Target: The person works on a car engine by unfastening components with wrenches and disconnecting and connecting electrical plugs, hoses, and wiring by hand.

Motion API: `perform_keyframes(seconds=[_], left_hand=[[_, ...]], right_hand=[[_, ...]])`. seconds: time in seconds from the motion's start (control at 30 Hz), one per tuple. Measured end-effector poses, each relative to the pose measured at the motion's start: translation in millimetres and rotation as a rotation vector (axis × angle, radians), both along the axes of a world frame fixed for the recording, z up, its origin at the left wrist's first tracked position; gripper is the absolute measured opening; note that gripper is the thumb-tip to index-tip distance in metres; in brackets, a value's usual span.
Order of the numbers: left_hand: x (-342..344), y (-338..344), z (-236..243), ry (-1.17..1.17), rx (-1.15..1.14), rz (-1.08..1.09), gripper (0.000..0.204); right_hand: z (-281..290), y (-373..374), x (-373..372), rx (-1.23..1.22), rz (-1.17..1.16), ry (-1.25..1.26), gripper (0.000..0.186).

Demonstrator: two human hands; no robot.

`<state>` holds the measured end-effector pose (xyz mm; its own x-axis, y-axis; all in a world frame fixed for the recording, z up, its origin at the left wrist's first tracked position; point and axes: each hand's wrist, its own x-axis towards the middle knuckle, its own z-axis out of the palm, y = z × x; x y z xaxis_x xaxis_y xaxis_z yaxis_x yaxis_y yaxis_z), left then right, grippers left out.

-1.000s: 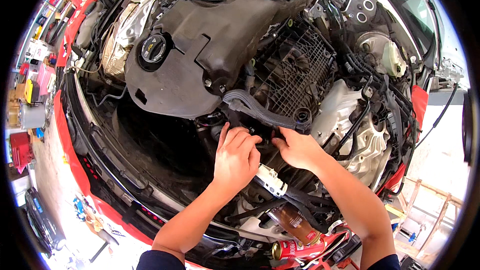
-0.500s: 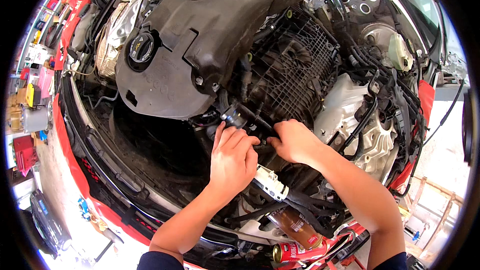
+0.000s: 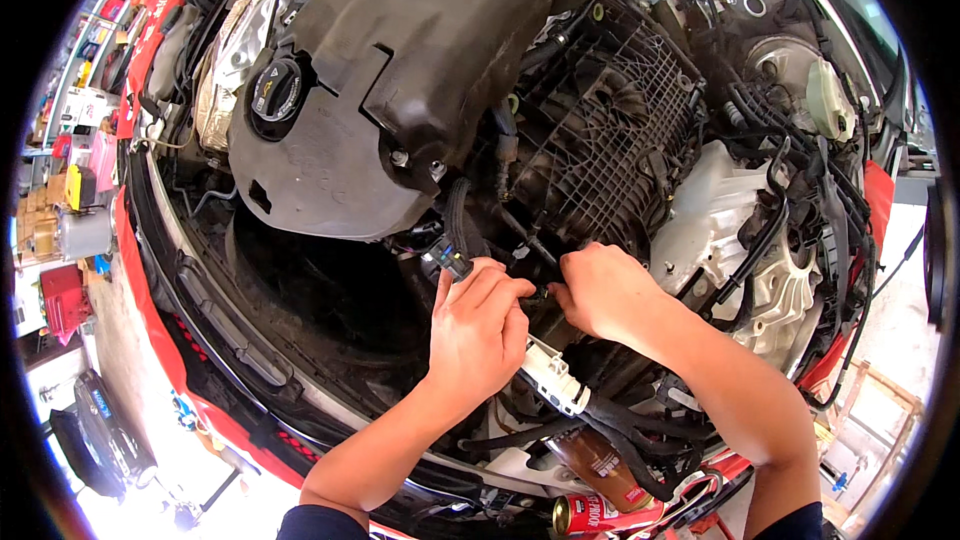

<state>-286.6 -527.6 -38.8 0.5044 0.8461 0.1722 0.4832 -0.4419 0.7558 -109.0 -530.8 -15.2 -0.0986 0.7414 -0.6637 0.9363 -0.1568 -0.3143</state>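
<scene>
Over the front of the engine bay, my left hand [image 3: 478, 325] is closed around a dark wiring harness, mostly hidden under the fingers. A dark electrical connector [image 3: 447, 258] with a small blue part sticks out beyond its knuckles, beside a ribbed black conduit [image 3: 457, 212]. My right hand [image 3: 608, 290] is pinched close by, fingertips facing the left hand's; a small dark piece at them is too hidden to name. Below the hands runs a white plastic cable holder [image 3: 553, 377] with thick black cables [image 3: 630, 425] leaving it.
A black engine cover [image 3: 330, 160] with an oil cap [image 3: 277, 90] lies at the left. Farther right are a ribbed black manifold [image 3: 620, 110] and a silver housing [image 3: 705, 210]. A brown bottle [image 3: 600, 465] and a red can [image 3: 600, 514] lie at the front edge.
The connector by my left hand has turned and shifted left, showing its end. Both hands have moved slightly right in the picture, along with the view of the engine bay.
</scene>
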Motion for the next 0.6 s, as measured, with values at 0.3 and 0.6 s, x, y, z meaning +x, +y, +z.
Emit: perform_keyframes(seconds=[0.3, 0.6], left_hand=[[-1, -8, -3, 0.089, 0.008, -0.029, 0.016], [-6, 6, 7, 0.064, 0.033, -0.084, 0.009]], right_hand=[[-9, -13, -1, 0.091, 0.025, -0.018, 0.017], [-19, -9, 1, 0.271, -0.028, 0.067, 0.03]])
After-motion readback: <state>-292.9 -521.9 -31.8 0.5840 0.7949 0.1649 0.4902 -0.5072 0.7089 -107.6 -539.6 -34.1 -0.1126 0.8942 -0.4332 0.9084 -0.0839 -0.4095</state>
